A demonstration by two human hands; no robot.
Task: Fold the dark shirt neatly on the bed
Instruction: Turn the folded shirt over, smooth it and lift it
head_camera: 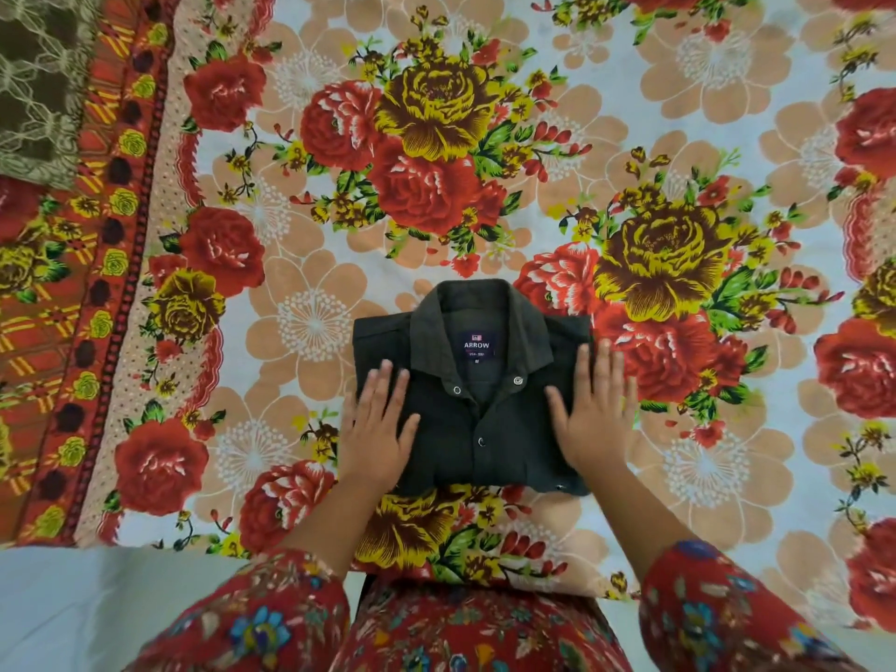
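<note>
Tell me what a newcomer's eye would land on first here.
The huge red and yellow roses of the floral bedsheet fill most of the view. Against them, low in the middle, lies the dark shirt folded into a neat rectangle, its Arrow label showing. The left hand and right hand press flat on its sides.

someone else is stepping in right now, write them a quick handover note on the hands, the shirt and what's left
Left hand: open, flat on the left half of the dark shirt.
Right hand: open, flat on the shirt's right edge.
Shirt: lies on the floral bedsheet near the bed's front edge, folded into a compact rectangle, collar up and away from the person, label showing, front snaps visible.
Done: sleeves and sides look tucked under, bottom folded up.
Left: probably only smoothing and squaring the edges; the lower right corner looks slightly uneven.
</note>
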